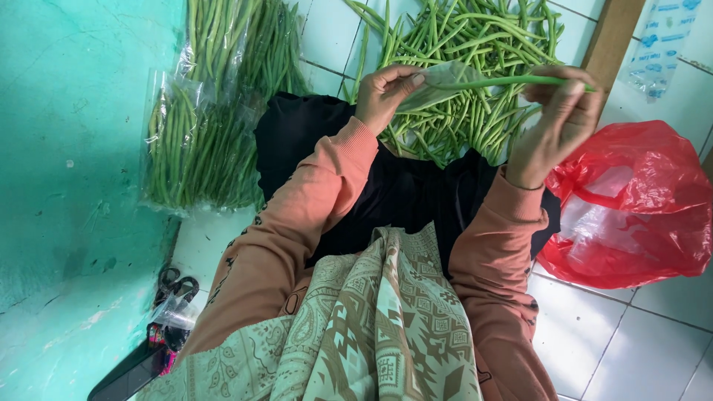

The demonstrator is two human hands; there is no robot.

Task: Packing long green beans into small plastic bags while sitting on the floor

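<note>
Hands raised over the bean pile (pixel 460 44): left hand (pixel 386 93) pinches the mouth of a clear bag (pixel 438 78), right hand (pixel 557 122) pinches a long bean (pixel 505 80) — its tip inside the bag. Packed bags (pixel 200 141) lie left, a red bag (pixel 639 208) right.

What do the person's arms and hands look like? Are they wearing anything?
Both arms wear long salmon-pink sleeves with ribbed cuffs at the wrists. The left sleeve has small dark markings along it. The left hand and right hand are bare: no gloves; no rings or watch visible.
</note>
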